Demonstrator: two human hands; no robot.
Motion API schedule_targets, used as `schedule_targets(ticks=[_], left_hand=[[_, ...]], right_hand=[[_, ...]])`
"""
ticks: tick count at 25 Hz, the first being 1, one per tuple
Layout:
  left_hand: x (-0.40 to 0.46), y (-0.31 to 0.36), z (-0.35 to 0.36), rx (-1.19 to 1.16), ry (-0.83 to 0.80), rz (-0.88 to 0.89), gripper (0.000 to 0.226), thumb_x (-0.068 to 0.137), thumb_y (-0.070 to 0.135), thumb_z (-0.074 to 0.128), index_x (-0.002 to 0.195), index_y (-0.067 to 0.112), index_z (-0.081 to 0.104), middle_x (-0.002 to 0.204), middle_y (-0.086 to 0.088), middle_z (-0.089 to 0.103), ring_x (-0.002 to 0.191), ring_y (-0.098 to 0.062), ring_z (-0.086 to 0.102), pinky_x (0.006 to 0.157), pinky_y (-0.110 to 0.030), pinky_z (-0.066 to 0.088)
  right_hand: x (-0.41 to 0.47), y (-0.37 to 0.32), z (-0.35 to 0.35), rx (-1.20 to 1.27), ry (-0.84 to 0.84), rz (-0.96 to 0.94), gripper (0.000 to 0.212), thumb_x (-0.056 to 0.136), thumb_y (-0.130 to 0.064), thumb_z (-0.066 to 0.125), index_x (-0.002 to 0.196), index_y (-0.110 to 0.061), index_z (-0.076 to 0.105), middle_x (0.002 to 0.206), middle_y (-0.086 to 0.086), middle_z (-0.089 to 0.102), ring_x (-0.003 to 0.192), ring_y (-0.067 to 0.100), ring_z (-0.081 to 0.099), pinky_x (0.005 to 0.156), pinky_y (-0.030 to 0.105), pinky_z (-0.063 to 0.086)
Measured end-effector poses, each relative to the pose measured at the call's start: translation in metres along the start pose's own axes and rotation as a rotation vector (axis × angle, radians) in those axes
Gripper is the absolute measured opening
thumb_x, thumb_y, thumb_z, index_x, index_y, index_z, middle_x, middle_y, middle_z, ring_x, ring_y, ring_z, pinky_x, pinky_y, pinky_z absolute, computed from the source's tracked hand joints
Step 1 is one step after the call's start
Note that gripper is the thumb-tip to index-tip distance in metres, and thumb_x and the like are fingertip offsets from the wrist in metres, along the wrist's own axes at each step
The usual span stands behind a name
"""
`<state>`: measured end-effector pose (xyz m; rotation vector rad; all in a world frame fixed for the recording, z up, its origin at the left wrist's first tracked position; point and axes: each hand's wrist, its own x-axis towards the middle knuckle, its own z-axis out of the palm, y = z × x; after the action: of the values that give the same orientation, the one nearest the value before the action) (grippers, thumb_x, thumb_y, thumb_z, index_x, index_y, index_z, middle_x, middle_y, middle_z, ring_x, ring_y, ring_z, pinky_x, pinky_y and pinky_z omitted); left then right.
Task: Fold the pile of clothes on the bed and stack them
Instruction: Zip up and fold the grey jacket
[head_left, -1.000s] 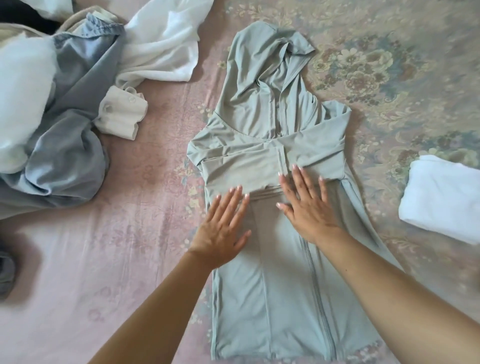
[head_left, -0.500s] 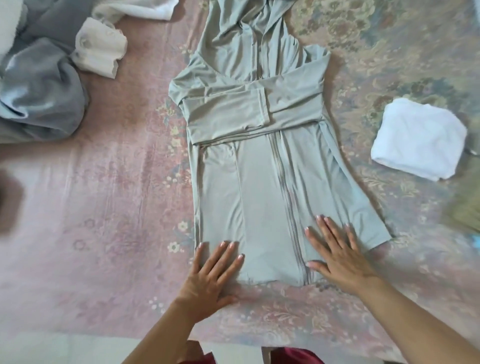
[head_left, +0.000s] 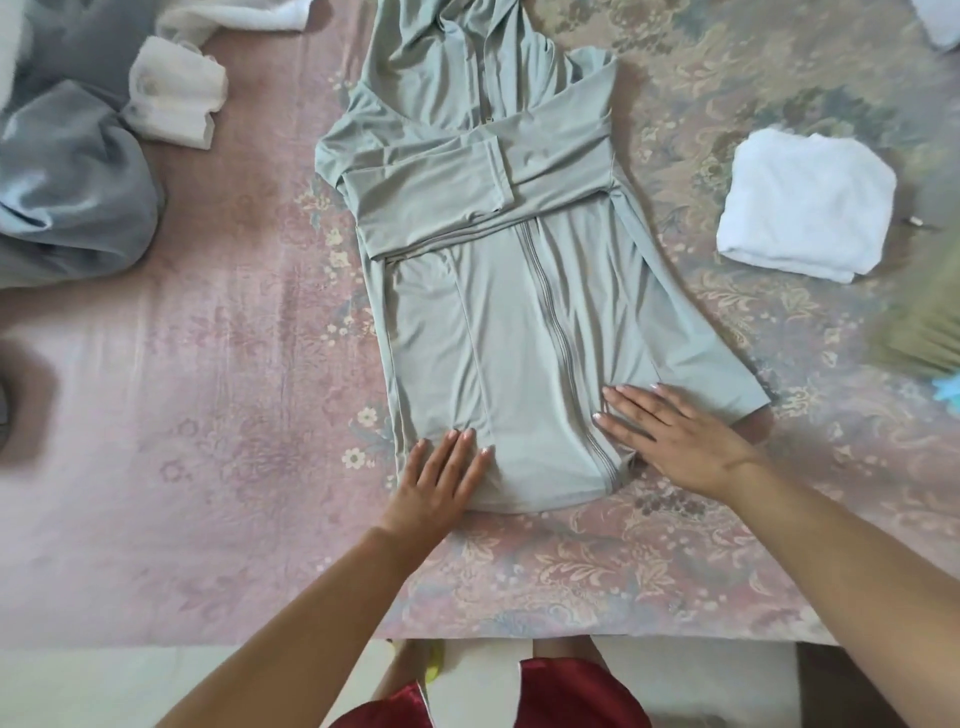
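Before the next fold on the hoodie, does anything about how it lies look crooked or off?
Yes. The hoodie is lopsided: its right side flares out past the right hand, while the left edge by the left hand runs straight. The hem bunches near the zipper.

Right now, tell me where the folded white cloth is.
In the head view, the folded white cloth lies on the bed's right side, just right of the green hooded jacket, apart from it.
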<state>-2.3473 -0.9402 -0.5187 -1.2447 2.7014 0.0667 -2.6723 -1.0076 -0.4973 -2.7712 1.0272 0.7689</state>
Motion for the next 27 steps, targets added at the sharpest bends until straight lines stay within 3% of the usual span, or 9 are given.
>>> schedule_targets(ticks=[2, 5, 10, 13, 16, 18, 21, 23, 27], left_hand=[[-0.004, -0.006, -0.003, 0.022, 0.032, 0.029, 0.053, 0.08, 0.0, 0.034, 0.12, 0.015, 0.066, 0.124, -0.008, 0.063, 0.113, -0.025, 0.061, 0.087, -0.04, 0.054], [-0.015, -0.012, -0.007, 0.04, 0.06, 0.049, 0.057, 0.079, -0.002, 0.029, 0.125, 0.008, 0.061, 0.13, -0.014, 0.057, 0.119, -0.029, 0.056, 0.093, -0.042, 0.051], [-0.029, -0.021, -0.025, -0.083, -0.019, 0.073, 0.057, 0.069, 0.001, 0.047, 0.123, 0.008, 0.062, 0.13, -0.012, 0.058, 0.119, -0.027, 0.056, 0.092, -0.036, 0.052], [-0.047, -0.025, -0.04, -0.143, -0.147, 0.146, 0.067, 0.05, 0.003, 0.067, 0.116, 0.009, 0.067, 0.124, -0.009, 0.063, 0.113, -0.022, 0.061, 0.086, -0.032, 0.054], [-0.067, -0.027, -0.051, -0.218, -0.318, 0.2, 0.074, 0.044, 0.027, 0.084, 0.116, 0.015, 0.069, 0.123, -0.004, 0.064, 0.111, -0.017, 0.062, 0.087, -0.032, 0.054], [-0.063, -0.029, -0.057, -0.228, -0.272, 0.224, 0.062, 0.066, 0.05, 0.066, 0.119, 0.019, 0.067, 0.126, -0.004, 0.062, 0.115, -0.017, 0.06, 0.095, -0.037, 0.049], [-0.003, -0.043, -0.061, -0.22, -0.072, 0.07, 0.056, 0.085, 0.044, 0.039, 0.128, 0.013, 0.059, 0.134, -0.011, 0.054, 0.125, -0.026, 0.051, 0.101, -0.044, 0.04], [0.057, -0.059, -0.063, -0.213, -0.009, -0.11, 0.061, 0.089, 0.042, 0.039, 0.14, 0.009, 0.043, 0.148, -0.016, 0.035, 0.137, -0.032, 0.033, 0.108, -0.05, 0.035], [0.146, -0.108, -0.031, -0.201, -0.059, -0.466, 0.069, 0.096, 0.053, 0.018, 0.145, 0.023, -0.019, 0.153, -0.006, -0.026, 0.141, -0.027, -0.025, 0.113, -0.047, -0.016]], right_hand=[[-0.008, -0.01, 0.011, -0.067, 0.105, 0.041, 0.069, 0.088, -0.012, 0.04, 0.15, -0.008, 0.009, 0.153, 0.019, 0.014, 0.145, 0.029, 0.004, 0.117, 0.05, 0.012], [-0.013, -0.003, 0.026, -0.087, -0.167, 0.276, 0.078, 0.09, 0.009, 0.026, 0.134, 0.004, -0.038, 0.152, 0.026, -0.017, 0.14, 0.039, -0.018, 0.116, 0.047, -0.006], [-0.018, -0.004, 0.011, 0.01, -0.372, 0.416, 0.058, 0.095, 0.005, 0.023, 0.142, 0.01, -0.011, 0.155, 0.026, 0.001, 0.144, 0.039, 0.006, 0.118, 0.045, 0.009], [-0.043, -0.024, 0.01, 0.109, -0.07, 0.299, 0.065, 0.079, 0.01, 0.027, 0.138, 0.021, 0.003, 0.132, 0.032, 0.043, 0.118, 0.05, 0.05, 0.102, 0.05, 0.039], [-0.06, -0.045, -0.009, 0.209, 0.035, 0.328, 0.078, 0.071, 0.002, 0.024, 0.142, 0.014, -0.007, 0.116, 0.024, 0.061, 0.122, 0.046, 0.047, 0.11, 0.043, 0.026], [-0.05, -0.04, -0.021, 0.231, 0.064, 0.251, 0.069, 0.073, -0.002, 0.023, 0.14, 0.012, 0.02, 0.126, 0.026, 0.056, 0.122, 0.04, 0.05, 0.113, 0.045, 0.019], [0.012, -0.024, -0.053, 0.293, 0.081, 0.293, 0.054, 0.083, -0.015, 0.033, 0.132, -0.003, 0.053, 0.138, 0.018, 0.049, 0.125, 0.032, 0.051, 0.112, 0.045, 0.024], [0.07, -0.011, -0.068, 0.341, 0.145, 0.37, 0.052, 0.094, -0.022, 0.043, 0.143, -0.01, 0.037, 0.153, 0.011, 0.029, 0.14, 0.027, 0.03, 0.115, 0.047, 0.018], [0.171, 0.028, -0.082, 0.296, 0.116, 0.411, 0.063, 0.1, -0.044, 0.024, 0.149, -0.029, -0.013, 0.154, -0.002, -0.026, 0.143, 0.018, -0.022, 0.112, 0.048, -0.016]])
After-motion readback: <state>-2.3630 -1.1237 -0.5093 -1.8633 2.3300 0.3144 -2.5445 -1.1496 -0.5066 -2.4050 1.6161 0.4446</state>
